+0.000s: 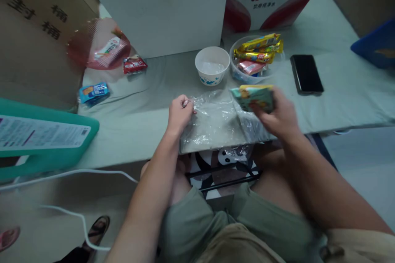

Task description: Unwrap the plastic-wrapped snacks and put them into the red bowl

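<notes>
My left hand (179, 114) is closed at the left edge of a clear plastic bag (212, 121), gripping its film; a small shiny, reddish bit shows between the fingers, too small to name. The crinkled bag lies flat on the cloth-covered surface, and part of it hangs over the front edge. In my right hand (279, 115) are snack packets (254, 98), green in front with a yellow edge behind, held above the bag's right side. Motion blurs that hand slightly. Just beyond the bag stand a white paper bowl (212, 65) and a round clear tub (243, 74) of yellow and pink snack packets.
A black phone (306, 74) lies to the right. Left are a pink ribbed basket (83, 51), a red packet (135, 65), a blue packet (94, 92) and a green jug (61, 131). Cartons (166, 12) line the back. White cables (92, 171) run below; a person's sandalled foot (99, 227) shows.
</notes>
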`<act>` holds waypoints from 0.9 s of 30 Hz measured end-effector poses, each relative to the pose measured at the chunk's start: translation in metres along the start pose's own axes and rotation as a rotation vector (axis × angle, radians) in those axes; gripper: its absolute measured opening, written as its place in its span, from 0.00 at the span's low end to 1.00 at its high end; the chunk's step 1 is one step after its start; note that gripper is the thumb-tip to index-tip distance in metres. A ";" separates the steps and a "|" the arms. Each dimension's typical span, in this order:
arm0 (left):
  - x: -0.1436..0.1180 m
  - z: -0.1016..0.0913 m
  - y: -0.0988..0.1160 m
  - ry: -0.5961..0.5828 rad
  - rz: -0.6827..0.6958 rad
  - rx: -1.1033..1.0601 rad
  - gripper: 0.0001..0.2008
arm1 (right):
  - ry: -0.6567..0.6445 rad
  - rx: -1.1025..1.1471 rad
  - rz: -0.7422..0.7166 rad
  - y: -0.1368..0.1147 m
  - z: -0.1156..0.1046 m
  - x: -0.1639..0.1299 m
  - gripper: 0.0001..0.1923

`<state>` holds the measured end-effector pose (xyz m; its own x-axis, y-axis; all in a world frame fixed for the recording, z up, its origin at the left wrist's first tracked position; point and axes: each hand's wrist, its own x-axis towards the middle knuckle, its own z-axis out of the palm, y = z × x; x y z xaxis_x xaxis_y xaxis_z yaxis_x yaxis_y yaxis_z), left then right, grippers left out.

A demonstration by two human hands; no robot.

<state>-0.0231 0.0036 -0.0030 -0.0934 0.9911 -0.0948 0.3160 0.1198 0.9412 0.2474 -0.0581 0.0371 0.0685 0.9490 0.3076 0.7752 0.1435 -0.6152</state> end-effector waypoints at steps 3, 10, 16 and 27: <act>0.001 0.000 0.005 -0.026 -0.016 -0.041 0.16 | 0.180 -0.114 0.018 -0.007 -0.036 0.026 0.21; 0.005 0.006 0.007 -0.093 0.004 -0.004 0.17 | -0.309 -0.494 0.074 0.017 -0.055 0.136 0.41; 0.005 0.008 0.010 -0.098 0.004 0.020 0.15 | -0.324 -0.597 -0.097 0.026 -0.039 0.141 0.28; 0.006 0.007 0.009 -0.116 0.038 -0.016 0.15 | -0.017 -0.400 -0.204 -0.003 -0.049 0.098 0.36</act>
<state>-0.0146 0.0110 0.0025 0.0284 0.9951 -0.0946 0.3018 0.0817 0.9499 0.2823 0.0206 0.1044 -0.1189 0.9175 0.3795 0.9537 0.2118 -0.2134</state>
